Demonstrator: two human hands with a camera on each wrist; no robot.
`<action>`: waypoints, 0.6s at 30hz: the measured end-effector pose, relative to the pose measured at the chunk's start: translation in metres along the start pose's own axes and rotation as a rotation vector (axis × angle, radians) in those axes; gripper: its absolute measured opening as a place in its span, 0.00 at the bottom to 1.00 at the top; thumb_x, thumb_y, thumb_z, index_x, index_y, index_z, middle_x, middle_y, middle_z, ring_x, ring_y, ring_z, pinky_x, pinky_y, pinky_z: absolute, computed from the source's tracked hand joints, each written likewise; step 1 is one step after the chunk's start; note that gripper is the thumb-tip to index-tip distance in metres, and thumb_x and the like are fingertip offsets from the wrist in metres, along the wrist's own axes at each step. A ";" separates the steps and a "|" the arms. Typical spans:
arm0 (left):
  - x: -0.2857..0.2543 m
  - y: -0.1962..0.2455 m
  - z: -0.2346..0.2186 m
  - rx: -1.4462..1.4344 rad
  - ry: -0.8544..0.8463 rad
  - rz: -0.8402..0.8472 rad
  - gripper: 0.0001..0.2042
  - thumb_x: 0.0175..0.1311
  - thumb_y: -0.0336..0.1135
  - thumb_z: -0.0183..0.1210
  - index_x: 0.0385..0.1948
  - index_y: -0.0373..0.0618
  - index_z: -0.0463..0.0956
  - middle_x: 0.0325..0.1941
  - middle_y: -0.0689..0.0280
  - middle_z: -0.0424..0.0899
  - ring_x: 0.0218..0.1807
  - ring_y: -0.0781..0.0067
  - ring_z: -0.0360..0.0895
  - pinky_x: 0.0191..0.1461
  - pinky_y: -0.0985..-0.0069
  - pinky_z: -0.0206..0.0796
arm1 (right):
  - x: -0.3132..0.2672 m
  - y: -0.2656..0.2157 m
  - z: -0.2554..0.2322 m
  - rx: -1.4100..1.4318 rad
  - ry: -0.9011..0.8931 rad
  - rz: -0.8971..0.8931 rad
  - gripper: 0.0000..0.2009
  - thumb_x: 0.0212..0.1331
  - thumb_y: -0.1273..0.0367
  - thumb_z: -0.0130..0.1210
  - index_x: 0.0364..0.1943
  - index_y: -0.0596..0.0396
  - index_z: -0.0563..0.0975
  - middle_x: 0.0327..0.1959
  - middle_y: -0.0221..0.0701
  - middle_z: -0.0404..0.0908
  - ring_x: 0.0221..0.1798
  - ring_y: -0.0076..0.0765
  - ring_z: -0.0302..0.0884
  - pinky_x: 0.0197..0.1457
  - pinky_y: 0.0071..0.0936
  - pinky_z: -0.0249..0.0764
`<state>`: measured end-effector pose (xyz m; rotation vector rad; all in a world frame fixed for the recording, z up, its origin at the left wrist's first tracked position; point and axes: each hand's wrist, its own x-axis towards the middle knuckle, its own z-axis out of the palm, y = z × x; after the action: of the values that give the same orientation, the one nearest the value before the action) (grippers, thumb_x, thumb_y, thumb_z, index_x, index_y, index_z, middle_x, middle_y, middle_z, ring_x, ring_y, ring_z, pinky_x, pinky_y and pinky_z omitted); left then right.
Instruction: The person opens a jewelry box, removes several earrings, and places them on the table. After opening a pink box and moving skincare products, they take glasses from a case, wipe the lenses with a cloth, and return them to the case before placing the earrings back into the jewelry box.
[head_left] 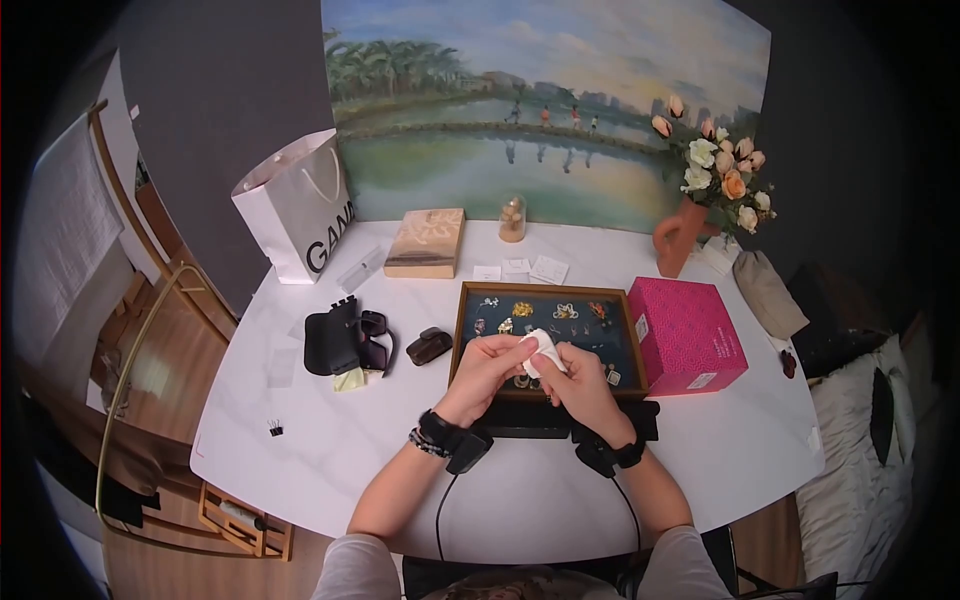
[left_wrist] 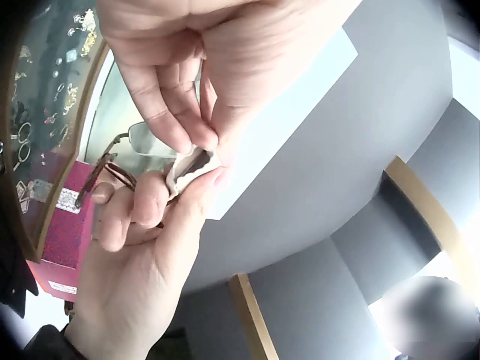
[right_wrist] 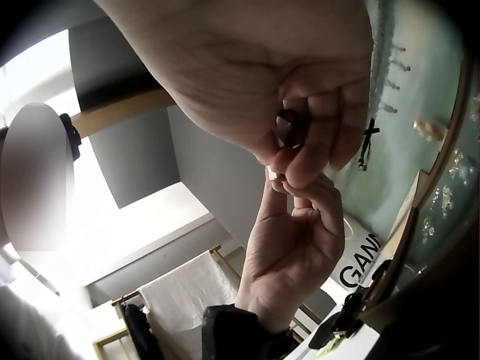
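Observation:
Above the front of the jewellery tray point(head_left: 457, 345), both hands meet at a small folded white cloth point(head_left: 541, 352). My left hand point(head_left: 484, 372) pinches the cloth between thumb and fingertips. My right hand point(head_left: 582, 385) pinches its other side. In the left wrist view, a dark strip shows in the fold of the cloth point(left_wrist: 187, 172). A thin brown piece point(left_wrist: 96, 176) with a glassy part sticks out by the right hand's curled fingers; I cannot tell what it is. In the right wrist view, a dark shiny round part point(right_wrist: 291, 127) shows between the right fingers.
Right of the tray stands a pink box point(head_left: 688, 335), with a flower vase point(head_left: 683, 235) behind it. To the left lie sunglasses point(head_left: 374, 340), a black case point(head_left: 330, 338) and a brown case point(head_left: 430, 346). A book point(head_left: 425, 243), a glass dome point(head_left: 512, 218) and a paper bag point(head_left: 295, 210) stand behind.

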<state>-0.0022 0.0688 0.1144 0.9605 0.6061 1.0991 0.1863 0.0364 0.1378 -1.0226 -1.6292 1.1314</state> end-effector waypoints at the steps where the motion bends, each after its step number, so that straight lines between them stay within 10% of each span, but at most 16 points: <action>1: 0.002 -0.006 -0.005 0.000 0.000 0.002 0.09 0.74 0.36 0.64 0.42 0.39 0.87 0.41 0.65 0.90 0.43 0.81 0.86 0.52 0.83 0.79 | 0.000 -0.001 -0.001 -0.001 -0.001 -0.001 0.15 0.76 0.61 0.57 0.36 0.60 0.79 0.22 0.24 0.76 0.21 0.14 0.71 0.24 0.19 0.66; 9: 0.001 -0.001 0.010 -0.088 -0.060 -0.073 0.21 0.82 0.51 0.51 0.52 0.40 0.80 0.46 0.67 0.87 0.48 0.82 0.84 0.55 0.79 0.76 | -0.001 -0.001 0.001 0.003 0.010 0.006 0.23 0.81 0.55 0.47 0.32 0.58 0.79 0.18 0.22 0.74 0.19 0.14 0.67 0.22 0.19 0.62; 18: 0.016 -0.008 -0.010 -0.198 0.084 0.130 0.19 0.82 0.41 0.52 0.67 0.41 0.71 0.46 0.68 0.83 0.49 0.78 0.83 0.55 0.78 0.77 | -0.004 -0.007 0.006 -0.007 -0.058 0.093 0.25 0.82 0.56 0.45 0.28 0.61 0.77 0.20 0.25 0.75 0.19 0.17 0.68 0.24 0.22 0.62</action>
<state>-0.0006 0.0861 0.1034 0.7934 0.4968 1.2955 0.1807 0.0293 0.1429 -1.0888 -1.6471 1.2276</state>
